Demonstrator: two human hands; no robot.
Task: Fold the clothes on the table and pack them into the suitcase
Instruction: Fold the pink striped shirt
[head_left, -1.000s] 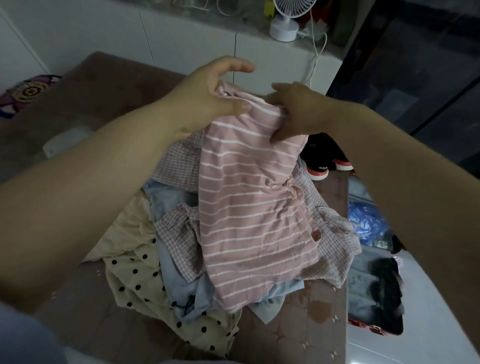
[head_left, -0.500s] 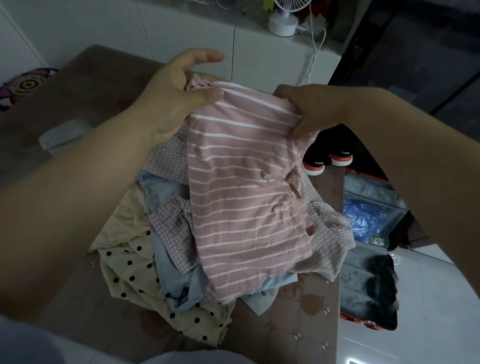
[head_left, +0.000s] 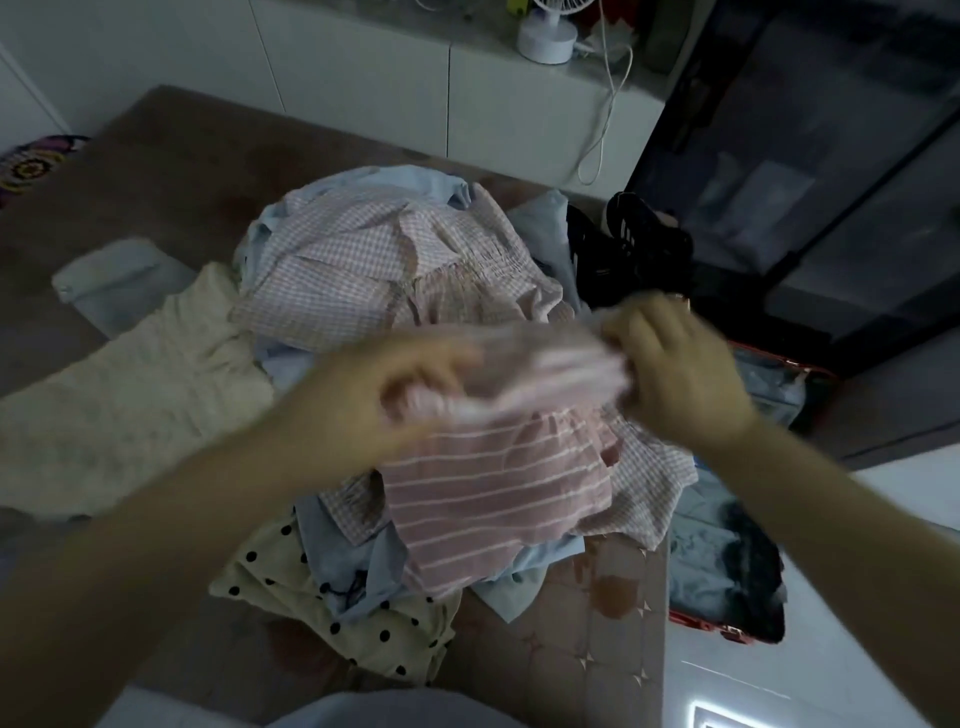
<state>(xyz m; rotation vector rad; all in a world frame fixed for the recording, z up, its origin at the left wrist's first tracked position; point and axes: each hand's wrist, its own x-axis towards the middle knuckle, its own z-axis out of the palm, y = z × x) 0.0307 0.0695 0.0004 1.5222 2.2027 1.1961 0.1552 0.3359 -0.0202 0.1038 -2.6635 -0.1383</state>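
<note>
Your left hand (head_left: 384, 400) and right hand (head_left: 675, 374) each had fingers curled round the top edge of the pink white-striped fabric garment (head_left: 493, 499); motion blur hid finer grip detail. It hung over the pink checked shirt (head_left: 374, 260) in the pile on the brown table (head_left: 597, 649). The open red-rimmed suitcase (head_left: 727, 561) lay on the floor just right of the table.

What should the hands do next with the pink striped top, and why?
Probably lift the pink striped top clear and spread it on the bare table at the near right. The left hand and right hand grip its upper edge, while its lower part lies on the unfolded pile, no flat place for folding.
</note>
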